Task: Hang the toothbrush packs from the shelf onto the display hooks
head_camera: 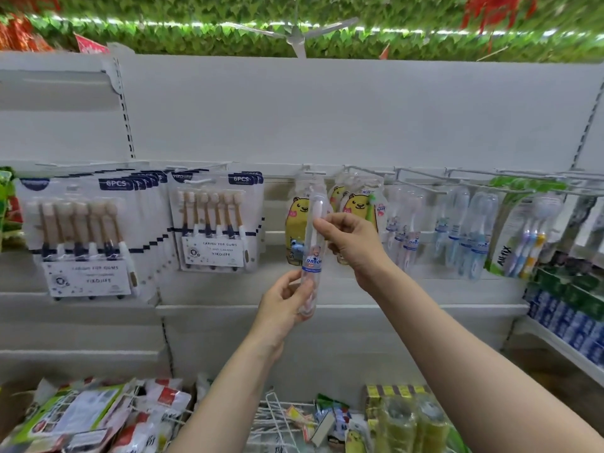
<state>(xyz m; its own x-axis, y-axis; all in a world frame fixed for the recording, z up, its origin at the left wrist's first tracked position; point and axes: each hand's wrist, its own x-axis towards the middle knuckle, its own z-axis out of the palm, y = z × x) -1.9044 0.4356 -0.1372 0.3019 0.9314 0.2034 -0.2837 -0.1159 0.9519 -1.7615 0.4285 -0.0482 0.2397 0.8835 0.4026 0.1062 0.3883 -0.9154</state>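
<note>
Two hands steady one clear toothbrush pack (314, 230) upright: the left hand (285, 305) grips its lower end, while the right hand (351, 241) pinches it near the top, apparently to steer the hang hole onto the display hook (314, 172) just above. Bear-print packs (297, 223) already hang directly behind the held pack.

Pretty bright, even store light, soft shadows, whole shot slightly blurry, and the long white metal shelf panels (327, 109) bow at the edges.
</note>
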